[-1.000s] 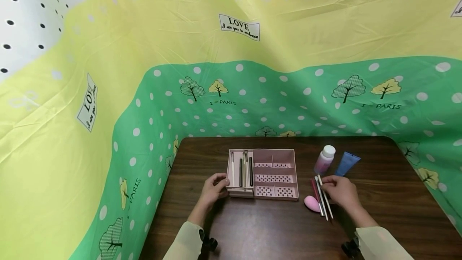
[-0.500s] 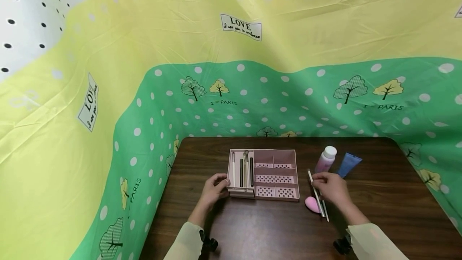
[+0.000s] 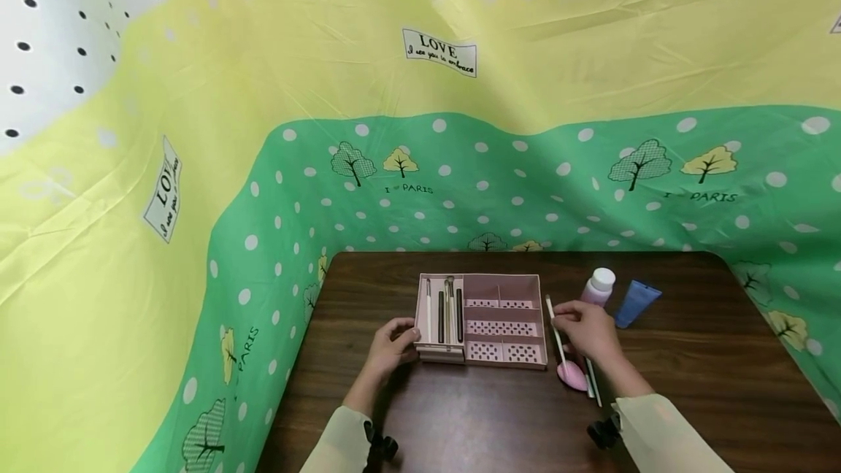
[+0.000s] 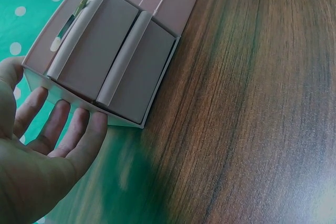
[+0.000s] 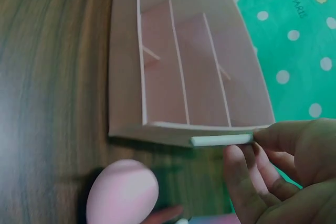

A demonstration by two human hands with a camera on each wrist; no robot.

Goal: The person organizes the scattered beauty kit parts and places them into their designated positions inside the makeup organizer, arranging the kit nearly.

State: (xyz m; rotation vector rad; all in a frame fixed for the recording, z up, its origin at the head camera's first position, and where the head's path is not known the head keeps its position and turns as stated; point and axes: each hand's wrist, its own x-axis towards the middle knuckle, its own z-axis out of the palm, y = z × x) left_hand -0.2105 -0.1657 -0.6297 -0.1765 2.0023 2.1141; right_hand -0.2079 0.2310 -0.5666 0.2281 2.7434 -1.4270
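Note:
My right hand [image 3: 589,331] pinches a slim white-handled makeup brush [image 3: 557,334] between thumb and fingers, beside the right wall of a pink makeup organizer [image 3: 504,365]. In the right wrist view the brush handle's end [image 5: 220,140] overlaps the organizer's edge. My left hand [image 3: 389,347] holds the organizer's front left corner, thumb at the rim and fingertips along the side wall, near two small drawers [image 4: 94,40]. Several brushes and dark pencils [image 3: 441,316] lie in its left compartment. A pink makeup sponge [image 3: 571,378] and more brushes [image 3: 590,379] lie under and beside my right hand.
A bottle with a white cap [image 3: 602,279] stands behind my right hand, partly hidden by it. Right of that is a blue squeeze tube [image 3: 637,304]. The organizer's right half has divided compartments. A patterned curtain [image 3: 460,195] hangs behind the dark wooden table [image 3: 486,422].
My right hand has moved left from the loose brushes toward the organizer, lifting one white-handled brush away from the others. The left hand has stayed on the organizer.

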